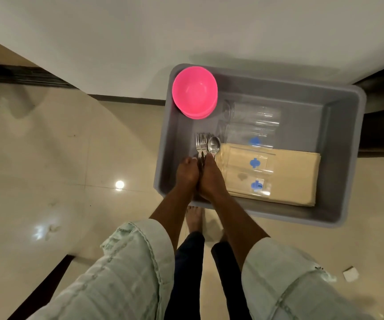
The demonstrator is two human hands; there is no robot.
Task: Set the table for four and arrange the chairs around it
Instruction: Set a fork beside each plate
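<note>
A grey plastic tub stands on the floor by a white wall. Inside it, a stack of pink bowls leans in the far left corner. Clear glasses with blue marks lie on their sides, partly over folded beige cloths. A bundle of metal forks and spoons lies at the tub's left side. My left hand and my right hand sit side by side inside the tub, both gripping the handles of the cutlery bundle. The handles are hidden under my fingers.
The floor is glossy beige tile with a dark skirting along the wall. My bare feet stand just in front of the tub. A small white scrap lies on the floor at lower right.
</note>
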